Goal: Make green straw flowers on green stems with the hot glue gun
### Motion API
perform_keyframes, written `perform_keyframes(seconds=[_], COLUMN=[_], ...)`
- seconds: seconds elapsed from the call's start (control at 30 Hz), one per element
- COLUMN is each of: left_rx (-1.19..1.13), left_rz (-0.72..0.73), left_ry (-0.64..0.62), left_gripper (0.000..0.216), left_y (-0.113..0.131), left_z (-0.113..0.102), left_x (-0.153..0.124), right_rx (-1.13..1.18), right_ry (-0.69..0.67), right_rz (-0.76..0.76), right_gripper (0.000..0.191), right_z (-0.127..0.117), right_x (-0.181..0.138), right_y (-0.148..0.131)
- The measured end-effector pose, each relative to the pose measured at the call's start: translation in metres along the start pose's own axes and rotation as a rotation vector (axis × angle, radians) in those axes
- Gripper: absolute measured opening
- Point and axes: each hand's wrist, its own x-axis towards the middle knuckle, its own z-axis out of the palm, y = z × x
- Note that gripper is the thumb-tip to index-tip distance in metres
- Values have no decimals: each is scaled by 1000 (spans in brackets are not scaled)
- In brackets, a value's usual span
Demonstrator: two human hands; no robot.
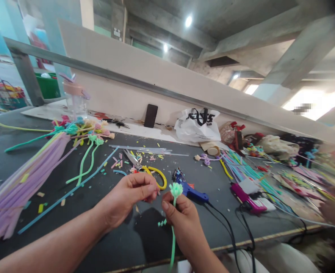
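A thick sheaf of lilac pipe cleaners (pixel 19 182), fuzzy and straight, is fanned across the dark matte worktable (pixel 99 242) at nine o'clock. Just beyond it, at ten o'clock, finished pipe-cleaner flowers (pixel 85 131) in green, pink and teal are heaped with their looped heads together, beside a clear plastic jar (pixel 75 100) with a pink lid. A long blue stick (pixel 68 193) is laid diagonally over the tabletop, and small coloured offcuts (pixel 122 161) are scattered around it.

Near the centre, the left hand (pixel 130 197) is seen closed in a narrow pinch, its fingertips drawn together on something too small to be made out, just short of the flower head. At twelve o'clock from it, yellow-handled scissors (pixel 153 174) are laid flat, with clear glue sticks (pixel 144 148) lined up behind them.

The mint-green pipe-cleaner flower (pixel 175 189) is held upright at six o'clock of the frame: its tufted, ball-like head is raised above the right hand (pixel 184 223), whose fist is wrapped snugly round the slim fuzzy stem, which trails down past the table edge. Just behind the hand a blue glue gun (pixel 191 191) is rested on its side, its black cord run off the edge. At three o'clock a magenta tool (pixel 245 197) and a tangle of teal and pink stems (pixel 247 170) are spread out, with a crumpled white plastic bag (pixel 197 125) at one o'clock against the pale wall.
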Motion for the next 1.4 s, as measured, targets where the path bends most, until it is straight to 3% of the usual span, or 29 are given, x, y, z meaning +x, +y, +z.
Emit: perform_keyframes(seconds=[0.07, 0.2, 0.33, 0.47, 0.77, 0.93, 1.13, 1.4], left_rx=[-65, 20, 103, 148, 275, 401, 735, 813], left_rz=[-13, 67, 55, 50, 51, 100, 405, 529], left_ry=[3, 18, 42, 35, 80, 57, -6, -37], left_gripper=[17, 18, 15, 11, 7, 6, 7, 10], left_y=[3, 5, 8, 9, 10, 13, 12, 5], left_z=[-2, -2, 1, 3, 3, 2, -2, -4], left_x=[-1, -3, -3, -2, -3, -3, -4, -2], right_rx=[-66, -164, -183, -125, 167, 167, -57, -303], right_ry=[-8, -51, -191, -217, -313, -191, -56, 18], right_rz=[-16, -110, -220, -157, 25, 57, -44, -169], right_gripper=[20, 13, 25, 34, 30, 27, 35, 35], right_z=[1, 1, -1, 0, 5, 6, 5, 6], right_x=[0, -2, -4, -3, -4, -4, -3, -5], right_y=[-1, -2, -2, -4, -3, 3, 1, -4])
